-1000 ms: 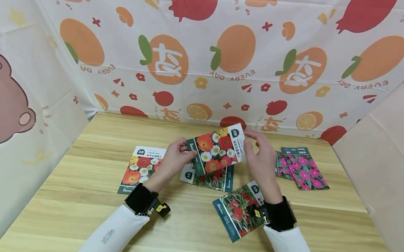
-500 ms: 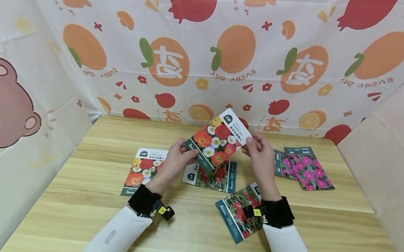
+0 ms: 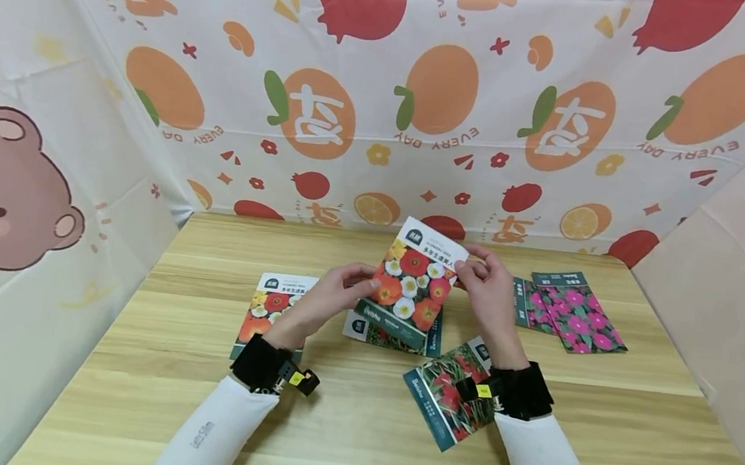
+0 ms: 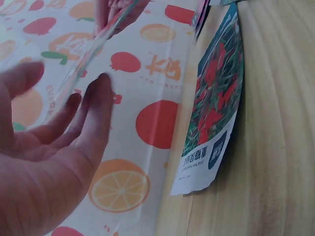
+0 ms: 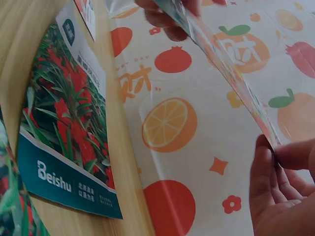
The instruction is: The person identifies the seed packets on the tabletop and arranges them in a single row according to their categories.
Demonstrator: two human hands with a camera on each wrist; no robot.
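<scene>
1. Pinching near its upper right corner: right hand, thumb on the near side of the mixed-flower packet, fingers behind it.
2. Left hand at that packet's left edge, fingers extended, thumb spread apart from them in the left wrist view; cannot tell whether it bears any weight.
3. Packet raised above the wooden table, tilted, white end up, green Beishu band down, printed face toward the head camera.
4. Sideways red-flower packet on the table below, partly hidden by the raised one.
5. Slanted red-flower packet nearer the person, partly behind the right wrist's camera.
6. Second mixed-flower packet at left, partly hidden by the left hand.
7. Two pink-flower packets at right, overlapping.
8. Fruit-print cloth behind the table.
</scene>
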